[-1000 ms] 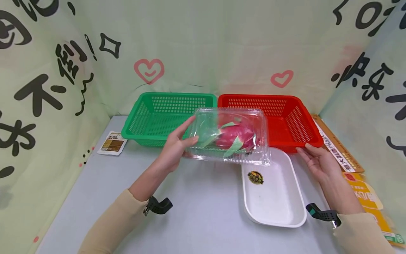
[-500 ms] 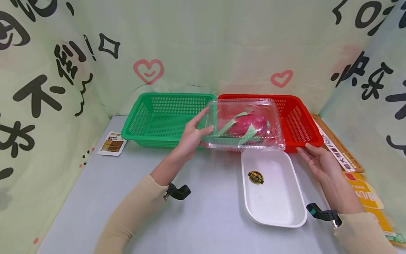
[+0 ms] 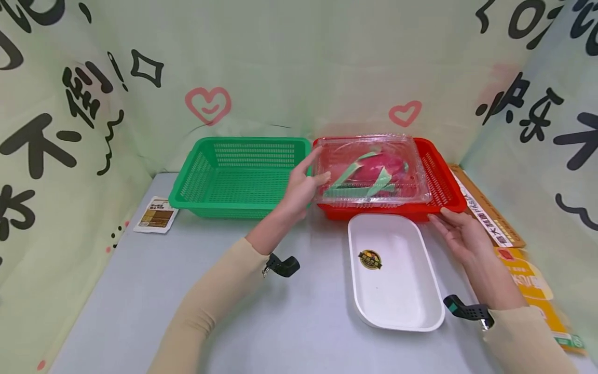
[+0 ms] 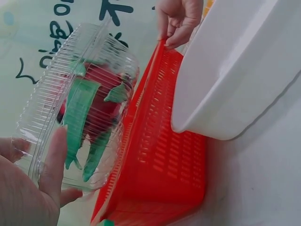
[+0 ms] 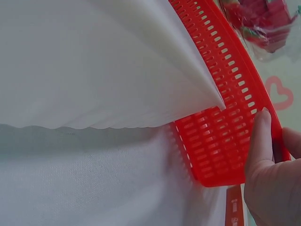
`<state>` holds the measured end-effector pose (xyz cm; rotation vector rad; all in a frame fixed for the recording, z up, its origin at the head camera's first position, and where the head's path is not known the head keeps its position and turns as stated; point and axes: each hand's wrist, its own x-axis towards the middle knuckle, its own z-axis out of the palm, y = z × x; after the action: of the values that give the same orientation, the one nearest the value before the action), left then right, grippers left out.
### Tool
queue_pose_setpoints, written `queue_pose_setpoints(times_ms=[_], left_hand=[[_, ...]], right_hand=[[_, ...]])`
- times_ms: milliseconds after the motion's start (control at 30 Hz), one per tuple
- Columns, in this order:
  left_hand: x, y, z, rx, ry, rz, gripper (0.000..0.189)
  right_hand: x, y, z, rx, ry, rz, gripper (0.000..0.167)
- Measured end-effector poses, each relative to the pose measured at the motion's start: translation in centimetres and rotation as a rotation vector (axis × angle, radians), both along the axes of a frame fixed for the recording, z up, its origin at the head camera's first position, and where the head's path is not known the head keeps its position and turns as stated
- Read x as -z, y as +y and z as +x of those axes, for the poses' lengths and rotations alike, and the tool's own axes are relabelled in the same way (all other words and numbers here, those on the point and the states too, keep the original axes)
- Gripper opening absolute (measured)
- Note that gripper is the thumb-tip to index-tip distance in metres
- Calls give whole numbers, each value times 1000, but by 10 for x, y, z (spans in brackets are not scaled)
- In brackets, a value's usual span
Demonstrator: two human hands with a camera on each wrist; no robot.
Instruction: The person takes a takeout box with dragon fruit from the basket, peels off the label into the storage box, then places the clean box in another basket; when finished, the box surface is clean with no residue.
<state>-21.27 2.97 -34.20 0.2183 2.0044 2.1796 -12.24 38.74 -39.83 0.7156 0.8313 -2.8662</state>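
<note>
My left hand (image 3: pixel 300 191) grips the left end of a clear plastic clamshell box (image 3: pixel 322 193), thumb on the near side. Inside the box lies a pink dragon fruit (image 3: pixel 376 167) with green scales. The box is over the red basket (image 3: pixel 448 189), and in the left wrist view it is tilted beside the basket's rim. At the basket's front right corner my right hand (image 3: pixel 462 234) pinches the rim; the right wrist view shows the thumb (image 5: pixel 261 136) against the outer wall. The box hides most of the basket's inside.
A green basket (image 3: pixel 243 208) stands to the left of the red one. In front of the red basket is a white tray (image 3: pixel 397 296) with a round sticker. A small packet (image 3: pixel 157 214) lies far left; a brown box (image 3: pixel 488 208) and yellow package (image 3: pixel 532 291) lie right.
My left hand has carried the clamshell box with the dragon fruit to the right and away from me, over the red basket. My right hand stays at the basket's corner. The head view has shifted slightly.
</note>
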Motion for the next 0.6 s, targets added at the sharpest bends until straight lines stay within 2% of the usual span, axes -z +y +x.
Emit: queue_pose_setpoints(times_ms=[200, 400, 600], left_hand=[[3, 15, -10, -8, -9, -19, 65], [11, 29, -20, -20, -38, -27, 66], [16, 42, -28, -48, -5, -120, 69]], right_hand=[[-1, 0, -1, -19, 9, 17, 60], [-2, 0, 1, -21, 2, 28, 59], [-2, 1, 4, -40, 36, 34, 58]])
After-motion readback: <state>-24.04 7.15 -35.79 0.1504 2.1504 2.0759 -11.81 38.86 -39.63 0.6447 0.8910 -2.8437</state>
